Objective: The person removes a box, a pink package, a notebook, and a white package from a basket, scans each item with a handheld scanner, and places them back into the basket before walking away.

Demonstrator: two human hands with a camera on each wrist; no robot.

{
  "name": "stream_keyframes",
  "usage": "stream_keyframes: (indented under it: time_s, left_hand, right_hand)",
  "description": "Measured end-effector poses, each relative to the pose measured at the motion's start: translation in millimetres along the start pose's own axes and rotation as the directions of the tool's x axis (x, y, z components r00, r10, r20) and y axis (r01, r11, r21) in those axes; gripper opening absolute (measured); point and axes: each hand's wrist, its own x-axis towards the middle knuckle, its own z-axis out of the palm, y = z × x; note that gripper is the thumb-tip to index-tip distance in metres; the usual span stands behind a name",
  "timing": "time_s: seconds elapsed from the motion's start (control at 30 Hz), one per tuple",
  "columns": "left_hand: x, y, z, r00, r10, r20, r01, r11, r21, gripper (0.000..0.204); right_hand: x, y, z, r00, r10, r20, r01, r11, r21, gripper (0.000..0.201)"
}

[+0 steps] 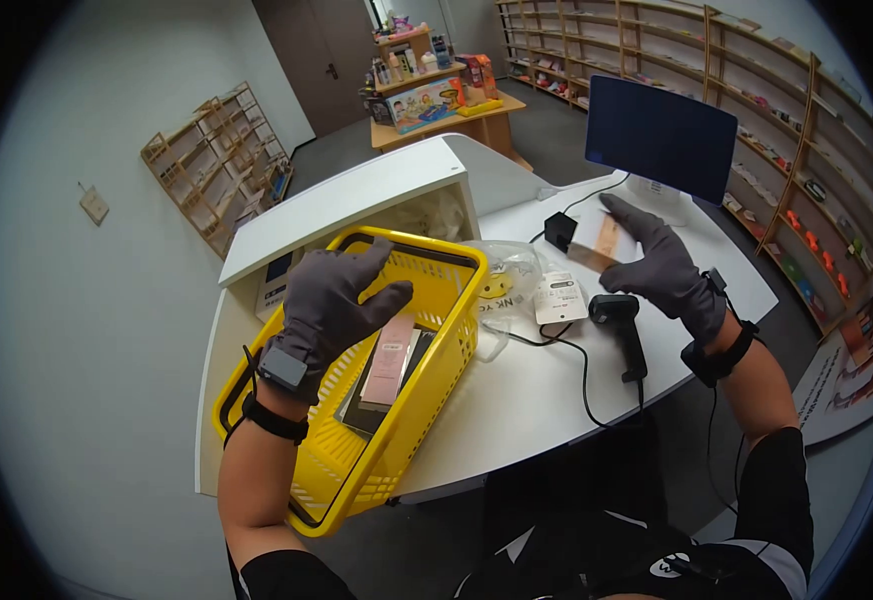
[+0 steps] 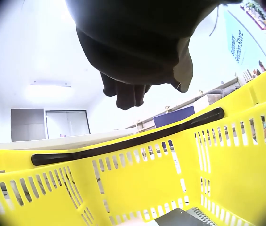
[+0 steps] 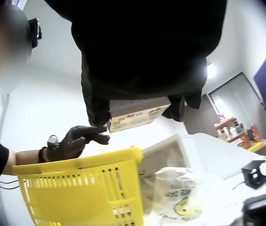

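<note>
The gloved right hand (image 1: pixel 662 268) pinches a small box (image 1: pixel 608 237) above the white counter; in the right wrist view the box (image 3: pixel 137 118) shows between thumb and fingers. Over the yellow basket (image 1: pixel 467 335) hovers the gloved left hand (image 1: pixel 337 300), thumb and fingers spread, with nothing held. Inside the basket lies a pink packet (image 1: pixel 388 368) on top of dark flat items (image 1: pixel 365 416). The left wrist view has the left hand (image 2: pixel 137 47) above the basket's far wall (image 2: pixel 137 165); its fingertips are partly hidden there.
On the counter (image 1: pixel 517 420) are a black handheld scanner (image 1: pixel 631 335) with a cable, a white device (image 1: pixel 561 298), a clear plastic bag (image 1: pixel 502 270) and a small black stand (image 1: pixel 560 231). A monitor (image 1: pixel 662 137) stands at the back right. Shelves line the walls.
</note>
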Motion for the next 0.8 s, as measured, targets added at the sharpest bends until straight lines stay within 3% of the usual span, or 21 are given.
stream_keyframes:
  time_s: [0.03, 0.07, 0.1, 0.13, 0.17, 0.2, 0.23, 0.3, 0.33, 0.5, 0.63, 0.73, 0.8]
  left_hand:
    - [0.9, 1.8, -4.9, 0.996, 0.057, -0.062, -0.062, 0.994, -0.085, 0.072]
    - [2.4, 5.3, -8.5, 0.997, 0.058, -0.057, -0.063, 0.995, -0.079, 0.072]
    - [4.9, 11.0, -10.4, 0.974, 0.205, -0.092, -0.212, 0.975, -0.071, 0.082]
    - [8.3, 17.6, -11.4, 0.929, 0.349, -0.126, -0.358, 0.932, -0.057, 0.093]
    - [12.4, 23.7, -12.8, 0.860, 0.486, -0.158, -0.497, 0.867, -0.037, 0.104]
    - [15.2, 31.9, -13.9, 0.857, 0.492, -0.152, -0.501, 0.865, -0.028, 0.104]
    - [14.7, 41.4, -13.1, 0.860, 0.494, -0.132, -0.507, 0.856, -0.098, 0.113]
    - [11.8, 56.4, -13.2, 0.862, 0.500, -0.088, -0.505, 0.828, -0.242, 0.132]
    - [11.0, 59.3, -13.8, 0.859, 0.506, -0.081, -0.509, 0.827, -0.238, 0.132]
    - [7.6, 62.8, -11.4, 0.886, 0.462, -0.041, -0.455, 0.848, -0.271, 0.137]
    - [5.0, 57.8, -13.5, 0.923, 0.385, 0.026, -0.366, 0.894, -0.259, 0.134]
    - [3.3, 45.2, -17.8, 0.957, 0.270, 0.106, -0.237, 0.938, -0.251, 0.128]
    - [2.4, 29.0, -17.1, 0.974, 0.227, -0.024, -0.228, 0.971, -0.077, 0.111]
  right_hand:
    - [2.1, -15.6, 9.1, 1.000, -0.001, -0.003, 0.001, 1.000, 0.008, 0.109]
    - [2.9, -35.5, 17.5, 0.991, -0.092, 0.093, 0.092, 0.996, 0.002, 0.110]
    - [3.4, -53.6, 26.1, 0.965, -0.182, 0.187, 0.184, 0.983, 0.005, 0.110]
    - [2.3, -68.7, 35.3, 0.965, -0.187, 0.182, 0.188, 0.982, 0.012, 0.110]
    - [0.1, -82.6, 44.4, 0.932, -0.285, 0.226, 0.295, 0.955, -0.013, 0.110]
    - [-0.5, -93.7, 51.7, 0.887, -0.376, 0.270, 0.399, 0.917, -0.034, 0.111]
    - [0.5, -102.6, 58.9, 0.887, -0.381, 0.259, 0.402, 0.915, -0.029, 0.111]
    - [2.3, -118.5, 70.6, 0.856, -0.360, 0.371, 0.392, 0.920, -0.011, 0.112]
    - [2.6, -123.2, 74.7, 0.836, -0.346, 0.427, 0.384, 0.923, -0.003, 0.113]
    - [1.5, -127.7, 85.7, 0.828, -0.401, 0.392, 0.435, 0.901, 0.003, 0.114]
    - [1.1, -126.1, 85.9, 0.848, -0.297, 0.440, 0.347, 0.937, -0.036, 0.113]
    - [-3.2, -89.8, 80.0, 0.877, -0.434, 0.208, 0.438, 0.898, 0.026, 0.110]
    - [-17.6, -74.3, 61.7, 0.937, -0.327, 0.123, 0.328, 0.945, 0.018, 0.107]
